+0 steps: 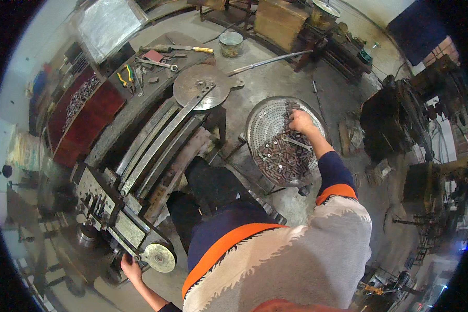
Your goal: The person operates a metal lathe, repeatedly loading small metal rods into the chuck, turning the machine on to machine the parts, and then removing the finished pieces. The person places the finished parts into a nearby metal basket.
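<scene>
Grey steel makes up the long machine with curved rails (156, 140) on the person's left. To the right, on the floor, sits a round perforated metal tray (260, 119) heaped with small rusty cylindrical metal pieces (281, 156). The right hand (300, 121), arm stretched forward, presses curled fingers down into the pieces (what it grips is hidden). The left hand (131, 269), low and partly cut off, closes on the machine's end beside a small metal disc (159, 257).

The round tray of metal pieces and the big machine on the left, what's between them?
In the head view, the person's dark-trousered legs and bare concrete floor lie between the tray and the machine.
</scene>
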The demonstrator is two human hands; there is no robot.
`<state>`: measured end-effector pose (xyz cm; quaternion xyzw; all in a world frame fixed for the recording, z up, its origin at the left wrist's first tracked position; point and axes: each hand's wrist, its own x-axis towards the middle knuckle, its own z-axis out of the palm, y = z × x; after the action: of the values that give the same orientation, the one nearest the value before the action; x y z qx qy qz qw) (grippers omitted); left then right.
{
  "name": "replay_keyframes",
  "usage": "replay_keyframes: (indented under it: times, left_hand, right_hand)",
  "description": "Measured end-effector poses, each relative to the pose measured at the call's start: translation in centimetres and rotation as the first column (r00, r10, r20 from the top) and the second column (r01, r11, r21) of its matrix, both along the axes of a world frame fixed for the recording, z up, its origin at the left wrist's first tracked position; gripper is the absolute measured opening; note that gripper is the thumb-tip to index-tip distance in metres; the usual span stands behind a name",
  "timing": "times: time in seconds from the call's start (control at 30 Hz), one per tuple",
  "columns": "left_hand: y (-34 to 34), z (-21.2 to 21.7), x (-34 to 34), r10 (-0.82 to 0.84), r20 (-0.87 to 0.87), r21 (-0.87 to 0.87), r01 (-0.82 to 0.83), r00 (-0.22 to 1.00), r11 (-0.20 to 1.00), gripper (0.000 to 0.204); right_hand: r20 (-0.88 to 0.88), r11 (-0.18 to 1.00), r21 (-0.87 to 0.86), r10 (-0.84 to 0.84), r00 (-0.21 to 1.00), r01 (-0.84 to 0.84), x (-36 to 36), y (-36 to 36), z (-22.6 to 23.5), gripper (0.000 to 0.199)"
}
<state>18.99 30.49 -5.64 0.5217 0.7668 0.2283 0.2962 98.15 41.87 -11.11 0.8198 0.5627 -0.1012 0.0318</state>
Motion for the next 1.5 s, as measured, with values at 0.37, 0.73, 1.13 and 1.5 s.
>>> replay_keyframes:
  times: [0.37,0.73,1.13,1.5]
  left_hand:
    - [-1.1,-2.0,-2.4,0.042,-0.241,0.024,-0.037,0.97,0.999,0.032]
    - [-1.0,8.5,2.8,-0.024,-0.128,0.248,0.056,0.991,0.967,0.026]
    - [4.8,13.3,14.3,-0.23,-0.074,0.34,0.241,0.97,0.909,0.027]
    - [1.8,12.1,10.5,-0.272,-0.047,0.505,0.258,0.961,0.824,0.031]
  right_hand:
    - [0.225,0.889,-0.376,0.362,0.904,-0.262,-1.5,4.3,-1.0,0.038]
    - [-0.234,0.931,0.263,0.315,0.92,-0.252,-7.3,3.2,0.3,0.036]
    - [-0.248,0.017,0.786,0.925,-0.29,-0.618,-46.5,1.3,17.8,0.053]
    - [-0.168,-0.194,0.671,0.9,-0.401,-0.716,-51.7,1.6,19.8,0.03]
